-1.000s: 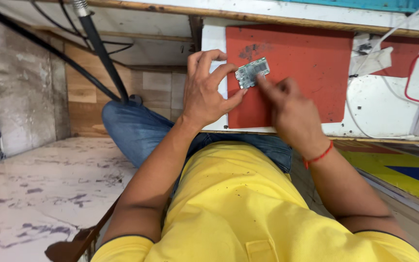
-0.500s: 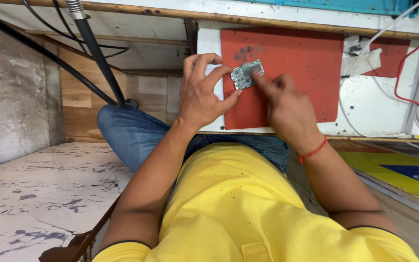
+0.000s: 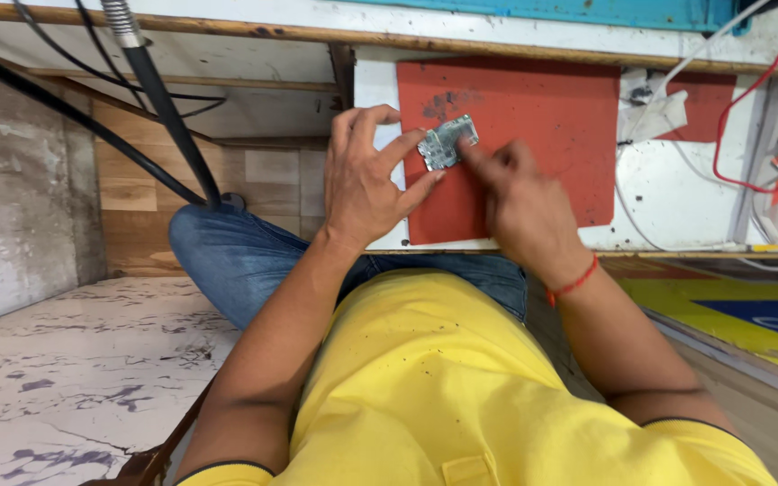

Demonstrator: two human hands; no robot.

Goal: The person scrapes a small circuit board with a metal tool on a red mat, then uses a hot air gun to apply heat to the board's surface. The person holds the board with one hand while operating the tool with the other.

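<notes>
Workbench (image 3: 677,202): white, scuffed top with a wooden front edge, seen from above by a seated person.

Mat (image 3: 542,117): red-orange, flat on the bench, with a dark smudge near its upper left.

Board (image 3: 448,142): small, grey-silver circuit piece, tilted, over the upper left part of the mat. Whether it rests on the mat or is lifted just off it cannot be told.

Left hand (image 3: 366,184): fingers spread and curved, index fingertip and thumb pinching the board's left edge.

Right hand (image 3: 520,202): loosely curled, fingertips pressed against the board's right edge; a red thread is tied at the wrist.

Wires (image 3: 731,117): red and white, looping over the bench's right side, well apart from the board.

Hose (image 3: 159,99): black, with a ribbed metal collar at the top, running down at left beside thinner black cables.

Shirt (image 3: 461,387): yellow, filling the lower middle.

Jeans (image 3: 236,261): blue, the knee under the bench edge.

Floor (image 3: 65,378): pale, marbled stone, lower left.
</notes>
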